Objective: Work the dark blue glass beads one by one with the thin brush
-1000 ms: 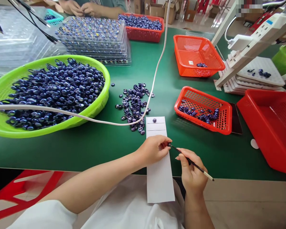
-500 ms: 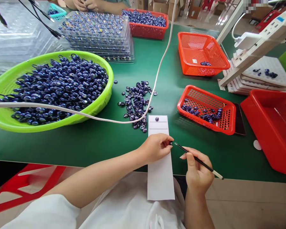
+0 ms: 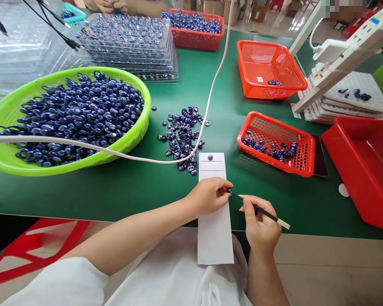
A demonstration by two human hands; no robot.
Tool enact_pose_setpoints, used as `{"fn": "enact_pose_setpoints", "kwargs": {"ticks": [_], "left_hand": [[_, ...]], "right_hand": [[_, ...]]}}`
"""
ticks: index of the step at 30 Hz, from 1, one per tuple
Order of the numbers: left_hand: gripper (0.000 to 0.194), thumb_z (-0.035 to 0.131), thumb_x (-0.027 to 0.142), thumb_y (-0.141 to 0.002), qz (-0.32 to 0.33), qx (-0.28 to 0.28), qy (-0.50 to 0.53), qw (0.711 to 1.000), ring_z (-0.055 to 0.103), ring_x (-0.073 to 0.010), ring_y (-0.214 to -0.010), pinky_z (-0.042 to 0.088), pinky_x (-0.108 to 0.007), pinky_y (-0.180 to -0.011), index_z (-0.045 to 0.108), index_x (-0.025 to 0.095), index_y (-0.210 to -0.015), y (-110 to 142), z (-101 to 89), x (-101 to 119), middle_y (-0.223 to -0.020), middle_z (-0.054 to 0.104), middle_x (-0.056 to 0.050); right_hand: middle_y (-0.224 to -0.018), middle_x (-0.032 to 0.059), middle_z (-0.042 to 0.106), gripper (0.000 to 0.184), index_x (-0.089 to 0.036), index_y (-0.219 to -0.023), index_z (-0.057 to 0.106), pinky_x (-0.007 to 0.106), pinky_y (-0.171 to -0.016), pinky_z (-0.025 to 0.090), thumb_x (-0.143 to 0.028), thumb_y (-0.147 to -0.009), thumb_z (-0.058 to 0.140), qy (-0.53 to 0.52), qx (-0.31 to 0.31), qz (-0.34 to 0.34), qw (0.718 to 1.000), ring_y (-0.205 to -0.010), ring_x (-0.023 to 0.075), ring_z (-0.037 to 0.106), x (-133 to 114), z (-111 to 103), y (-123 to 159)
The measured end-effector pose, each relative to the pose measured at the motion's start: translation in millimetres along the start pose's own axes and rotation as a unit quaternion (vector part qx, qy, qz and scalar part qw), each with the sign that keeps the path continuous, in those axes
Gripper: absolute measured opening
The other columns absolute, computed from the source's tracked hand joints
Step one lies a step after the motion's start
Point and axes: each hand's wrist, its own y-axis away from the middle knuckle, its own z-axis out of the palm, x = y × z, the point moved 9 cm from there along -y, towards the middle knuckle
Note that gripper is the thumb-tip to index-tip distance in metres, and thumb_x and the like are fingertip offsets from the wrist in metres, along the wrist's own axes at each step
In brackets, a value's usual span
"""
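Cardboard boxes [image 3: 213, 7] stand on the floor beyond our green table [image 3: 115, 195], and another person's hands [image 3: 113, 5] show at its far side, cut by the upper edge of the view. Our left hand [image 3: 209, 196] is over a white strip [image 3: 215, 242], thumb and fingertips pinching a small dark piece [image 3: 229, 190] just past the strip's right edge. Our right hand [image 3: 262, 223] grips a thin black tool [image 3: 268, 213] like a pen, its pale end pointing away; its narrow tip reaches the piece, though we cannot tell whether the two touch. Near the strip's far end, beside two dark lines, we see one shiny bead [image 3: 210, 157]. The strip's near end juts past the table edge, over our white shirt [image 3: 169, 272].

Beyond the strip, to its left, we have a loose pile of beads [image 3: 183, 131], next to a bright green basket [image 3: 147, 114] heaped with dark looped pieces. A white cable [image 3: 19, 139] crosses in front of both. On our right, an orange-red perforated basket [image 3: 311, 159] holds a few more beads.
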Motion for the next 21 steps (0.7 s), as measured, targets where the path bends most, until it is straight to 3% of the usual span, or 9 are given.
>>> {"fn": "enact_pose_setpoints", "kwargs": {"ticks": [7, 16, 19, 21], "left_hand": [[0.024, 0.063, 0.017, -0.08, 0.004, -0.002, 0.012, 1.0, 0.064, -0.0124, -0.067, 0.054, -0.023, -0.064, 0.071, 0.014, -0.102, 0.5, 0.4, 0.1, -0.082, 0.07, -0.004], [0.025, 0.064, 0.016, -0.077, -0.015, -0.011, 0.022, 1.0, 0.063, -0.012, -0.064, 0.053, -0.022, -0.062, 0.072, 0.014, -0.1, -0.4, 7.5, -3.1, -0.079, 0.07, -0.003], [0.025, 0.065, 0.017, -0.078, -0.021, -0.011, 0.024, 0.999, 0.063, -0.012, -0.064, 0.053, -0.022, -0.062, 0.072, 0.015, -0.102, -1.3, 9.9, -4.1, -0.078, 0.071, -0.003], [0.026, 0.065, 0.016, -0.079, -0.002, 0.003, 0.007, 1.0, 0.064, -0.0127, -0.066, 0.055, -0.023, -0.065, 0.072, 0.015, -0.104, -4.0, 1.4, -0.4, -0.081, 0.071, -0.003]], "right_hand": [[-0.088, 0.0057, 0.071, 0.015, -0.018, -0.092, 0.07, 0.029, -0.061, 0.057, -0.032, -0.091, 0.066, -0.037, 0.035, 0.043, 0.998, -0.061, 0.0141, 0.065, 6.5, -4.7, 1.8], [-0.085, 0.0048, 0.072, 0.013, -0.02, -0.094, 0.072, 0.029, -0.062, 0.056, -0.032, -0.09, 0.069, 0.008, 0.043, 0.014, 0.999, -0.064, 0.0154, 0.067, 4.0, -7.0, 2.7], [-0.084, 0.0053, 0.072, 0.018, -0.019, -0.092, 0.071, 0.029, -0.061, 0.057, -0.037, -0.088, 0.071, -0.015, 0.065, 0.038, 0.997, -0.064, 0.0167, 0.067, 7.0, -11.6, 3.0], [-0.084, 0.0055, 0.072, 0.022, -0.019, -0.092, 0.07, 0.03, -0.062, 0.057, -0.04, -0.086, 0.072, -0.037, 0.075, 0.069, 0.994, -0.063, 0.0174, 0.068, 11.7, -14.2, 3.7]]}}
